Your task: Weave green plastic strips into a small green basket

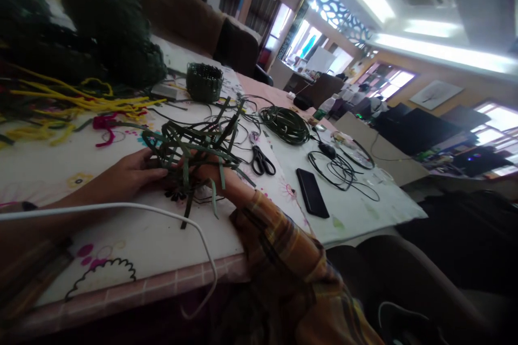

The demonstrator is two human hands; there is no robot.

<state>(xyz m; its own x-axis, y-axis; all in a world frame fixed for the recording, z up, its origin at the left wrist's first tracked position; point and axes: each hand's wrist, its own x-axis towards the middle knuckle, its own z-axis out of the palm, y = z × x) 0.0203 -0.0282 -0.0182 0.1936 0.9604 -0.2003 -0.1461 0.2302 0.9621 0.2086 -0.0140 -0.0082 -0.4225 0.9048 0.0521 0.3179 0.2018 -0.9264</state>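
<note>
Across the cloth-covered table point(133, 237), with scissors point(262, 161) at three o'clock, both the left hand point(131, 175) and right hand point(210, 172) pinch a half-woven green strip tangle point(190, 145) (probably light, springy, best gripped at its crossings).

No legible text, label, brand, number or sign appears on any surface in the head view — the tablecloth point(133, 237) carries only floral print, and the framed wall picture point(435, 94) is too small and blurred to read.
</note>
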